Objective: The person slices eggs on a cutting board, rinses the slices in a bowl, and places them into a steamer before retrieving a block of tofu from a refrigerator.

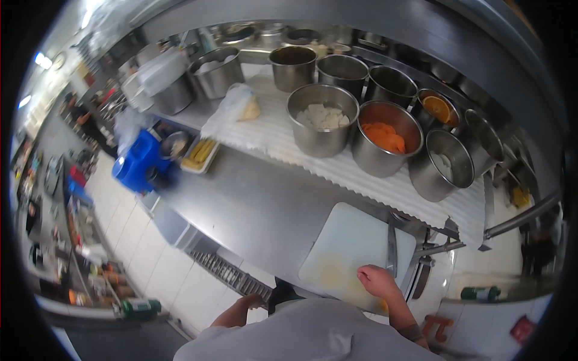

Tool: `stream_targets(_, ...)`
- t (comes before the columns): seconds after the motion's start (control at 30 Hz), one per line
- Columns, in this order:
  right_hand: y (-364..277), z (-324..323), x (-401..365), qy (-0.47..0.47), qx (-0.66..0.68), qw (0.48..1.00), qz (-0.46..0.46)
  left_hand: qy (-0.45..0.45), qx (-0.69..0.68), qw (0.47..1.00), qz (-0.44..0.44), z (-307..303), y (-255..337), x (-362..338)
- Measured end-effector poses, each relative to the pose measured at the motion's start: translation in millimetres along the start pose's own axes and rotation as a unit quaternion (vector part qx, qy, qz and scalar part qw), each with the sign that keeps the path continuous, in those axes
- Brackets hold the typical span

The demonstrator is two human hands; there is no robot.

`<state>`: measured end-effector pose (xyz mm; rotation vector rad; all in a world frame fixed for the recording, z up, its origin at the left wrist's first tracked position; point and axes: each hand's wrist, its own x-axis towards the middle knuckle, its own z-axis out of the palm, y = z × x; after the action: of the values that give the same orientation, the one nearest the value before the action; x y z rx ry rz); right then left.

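My right hand (pixel 376 280) is held over the near part of a white cutting board (pixel 337 253), its fingers curled in and nothing visible in them. A knife (pixel 392 249) lies on the board's right side, just beyond that hand. Yellowish stains mark the board. My left hand (pixel 248 302) is low by my body, off the counter edge; its fingers look loosely stretched, with nothing seen in them.
Steel pots stand on a corrugated white shelf, one with white chunks (pixel 325 117), one with orange pieces (pixel 383 137). A tray of yellow pieces (pixel 200 154) and a blue jug (pixel 141 161) sit left on the steel counter (pixel 241 201). A person (pixel 84 123) stands far left.
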<state>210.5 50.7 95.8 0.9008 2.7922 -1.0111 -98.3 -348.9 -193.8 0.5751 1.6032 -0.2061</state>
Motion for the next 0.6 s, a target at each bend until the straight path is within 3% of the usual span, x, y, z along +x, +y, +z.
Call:
stream_targets(0.07, -34.5, 7.3, -1.5, 0.011, 0.083, 0.993, 0.083, -0.044, 0.022, 0.995, 0.085, -62.3, -4.9, 0.7)
stream_targets(0.13, -52.7, 23.5, 0.8, 0.04, 0.077, 0.993, 0.084, -0.095, 0.092, 0.991, 0.032, -114.2, -6.6, 2.4)
stream_targets(0.23, -80.1, 42.4, 5.0, 0.072, 0.068, 0.99, 0.097, -0.113, 0.066, 0.991, -0.019, -165.1, -24.8, -1.3)
stream_targets(0.4, -119.8, 53.9, 19.2, 0.085, 0.085, 0.982, 0.148, -0.165, 0.083, 0.983, -0.001, -203.1, -48.5, -3.4)
stream_targets(0.6, -128.8, 69.1, 44.3, 0.084, 0.093, 0.982, 0.144, -0.207, 0.089, 0.974, 0.024, -221.4, -51.3, 2.1)
